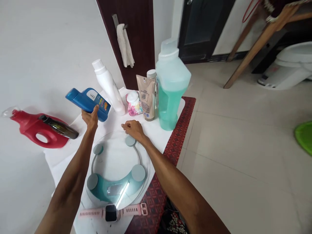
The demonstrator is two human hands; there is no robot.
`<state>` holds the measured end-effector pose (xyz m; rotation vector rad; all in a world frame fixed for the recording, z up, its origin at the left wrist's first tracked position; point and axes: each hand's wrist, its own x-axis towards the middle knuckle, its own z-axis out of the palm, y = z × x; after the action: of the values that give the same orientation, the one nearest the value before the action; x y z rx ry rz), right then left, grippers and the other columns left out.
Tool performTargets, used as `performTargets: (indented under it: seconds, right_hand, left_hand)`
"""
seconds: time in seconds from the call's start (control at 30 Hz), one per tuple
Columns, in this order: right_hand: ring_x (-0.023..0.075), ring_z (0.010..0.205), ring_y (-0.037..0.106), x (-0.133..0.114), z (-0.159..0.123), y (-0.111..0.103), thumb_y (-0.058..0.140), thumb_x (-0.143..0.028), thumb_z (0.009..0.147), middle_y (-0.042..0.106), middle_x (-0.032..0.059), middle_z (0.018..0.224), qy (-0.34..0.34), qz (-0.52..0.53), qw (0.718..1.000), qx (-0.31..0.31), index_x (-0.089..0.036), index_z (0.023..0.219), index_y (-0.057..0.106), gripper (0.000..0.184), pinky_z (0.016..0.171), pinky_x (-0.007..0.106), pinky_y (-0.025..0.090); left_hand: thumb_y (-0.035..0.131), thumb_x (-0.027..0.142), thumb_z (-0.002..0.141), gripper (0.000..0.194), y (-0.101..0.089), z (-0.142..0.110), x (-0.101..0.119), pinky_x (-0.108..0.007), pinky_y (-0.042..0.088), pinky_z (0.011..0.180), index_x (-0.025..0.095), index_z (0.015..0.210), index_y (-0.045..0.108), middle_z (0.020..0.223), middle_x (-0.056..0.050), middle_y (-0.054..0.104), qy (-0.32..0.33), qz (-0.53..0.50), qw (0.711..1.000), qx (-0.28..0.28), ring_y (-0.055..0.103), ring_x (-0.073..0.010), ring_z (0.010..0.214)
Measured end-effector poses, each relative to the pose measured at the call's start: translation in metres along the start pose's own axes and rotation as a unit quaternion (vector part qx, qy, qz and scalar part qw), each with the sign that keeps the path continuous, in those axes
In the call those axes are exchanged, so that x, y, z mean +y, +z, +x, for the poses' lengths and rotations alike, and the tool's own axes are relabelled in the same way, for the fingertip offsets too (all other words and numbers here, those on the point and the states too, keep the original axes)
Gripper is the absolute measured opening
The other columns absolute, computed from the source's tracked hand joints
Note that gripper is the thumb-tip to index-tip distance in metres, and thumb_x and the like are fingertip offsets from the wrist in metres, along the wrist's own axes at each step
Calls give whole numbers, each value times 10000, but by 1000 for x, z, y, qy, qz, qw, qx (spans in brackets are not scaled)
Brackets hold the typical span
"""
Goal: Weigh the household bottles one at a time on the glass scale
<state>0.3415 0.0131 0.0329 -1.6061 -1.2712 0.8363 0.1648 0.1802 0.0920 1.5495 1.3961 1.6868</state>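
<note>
My left hand [91,117] is wrapped round the lower part of a blue bottle [91,102], holding it tilted above the table's left side. A white label and yellow print show on the bottle. At the far edge of a round glass bathroom scale [117,191] rests my right hand [133,128], its fingers curled in, with nothing visible in them. The scale has a teal band, several grey round pads and a small dark display. Just in front of it lies a pink-strapped smartwatch [111,213] with a black face.
Behind the scale stand a white bottle [109,86], a flowered pack [134,105], a beige tube [147,99] and a large green-liquid bottle [169,107]. A red jug [34,125] and a dark bottle [59,127] lean at left. A red patterned cloth [175,143] borders the table.
</note>
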Motion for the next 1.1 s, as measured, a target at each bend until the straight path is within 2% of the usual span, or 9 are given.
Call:
performTargets:
  seconds: [0.13,0.3,0.43,0.57,0.67,0.73,0.87,0.97,1.1]
  right_hand:
    - [226,810,790,2,0,0,695,-350,1052,766,13,699,-2,-2,1000,-1,-269,672,625,394,781,321,486]
    - [216,779,776,6,3,3,699,-354,1043,749,6,668,0,1,1000,4,-263,674,640,385,755,308,474]
    - [199,726,760,11,2,6,712,-373,1024,750,0,654,12,16,1000,6,-250,697,691,350,726,294,472]
    - [206,699,761,19,1,8,709,-435,986,768,21,683,11,39,999,7,-243,715,726,333,708,303,487]
    - [216,688,734,25,3,8,691,-504,960,769,40,684,3,39,999,4,-247,707,729,362,703,323,493]
    - [221,690,721,26,3,9,683,-532,940,762,49,676,-3,37,999,1,-249,698,727,375,709,333,505]
    - [221,674,702,25,1,9,683,-560,898,760,62,681,2,45,999,7,-245,700,729,375,712,350,511]
    - [218,665,688,25,1,10,685,-589,865,760,72,691,2,55,998,14,-243,695,725,388,707,358,500]
    - [197,630,647,26,1,10,685,-638,832,742,73,683,5,68,998,17,-240,685,718,425,681,353,484]
  left_hand:
    - [923,326,755,550,36,15,-6,-542,596,1170,211,1178,590,1291,-176,768,-55,74,996,18,762,-385,1271]
    - [910,334,840,560,59,12,-11,-580,523,1252,204,1263,568,1366,-219,754,-60,152,986,-15,705,-441,1411]
    - [915,347,863,585,66,7,-19,-506,549,1229,203,1320,580,1385,-202,766,-67,170,983,-22,739,-404,1375]
    - [956,383,858,682,57,3,-28,-502,564,1219,208,1395,573,1455,-201,744,-55,129,987,-82,723,-387,1402]
    - [1002,484,835,852,27,-6,-35,-537,552,1241,201,1493,541,1621,-267,634,13,90,990,-111,658,-415,1502]
    - [976,548,876,899,-8,-16,-37,-546,541,1252,217,1565,503,1673,-267,587,87,79,987,-106,648,-408,1512]
    - [934,465,947,850,-100,-22,-39,-587,429,1360,219,1617,472,1684,-238,546,170,154,973,30,546,-391,1611]
    - [935,307,918,886,-155,-9,-42,-605,286,1449,156,1637,439,1755,-279,454,90,250,950,166,361,-410,1743]
    - [913,288,919,729,-175,11,-52,-583,411,1393,149,1513,514,1658,-291,572,-74,301,943,119,533,-420,1631]
